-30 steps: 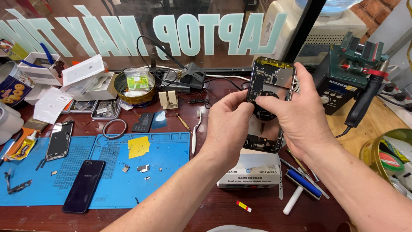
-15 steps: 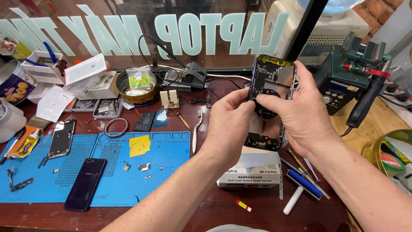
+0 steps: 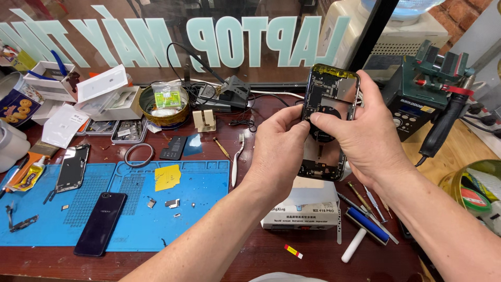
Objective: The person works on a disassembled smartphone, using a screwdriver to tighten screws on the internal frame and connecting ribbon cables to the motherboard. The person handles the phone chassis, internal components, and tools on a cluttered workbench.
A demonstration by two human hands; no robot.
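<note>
— Movement since the earlier frame? Where is the opened phone (image 3: 330,112)?
— Barely shifted; held above the table (image 3: 219,261).
— Fingers?
— Left hand (image 3: 277,151) pinching its centre; right hand (image 3: 365,138) gripping its edge.

Dark wooden table (image 3: 219,263) carries a blue work mat (image 3: 209,183), white box (image 3: 302,209), round tin (image 3: 164,107), tweezers (image 3: 236,159) and a blue-handled tool (image 3: 368,224).

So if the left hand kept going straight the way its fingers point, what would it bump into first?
The left hand points up and to the right, its fingertips already on the opened phone frame. So that comes first; the right hand holds it from the other side. Depth is hard to judge.
</note>
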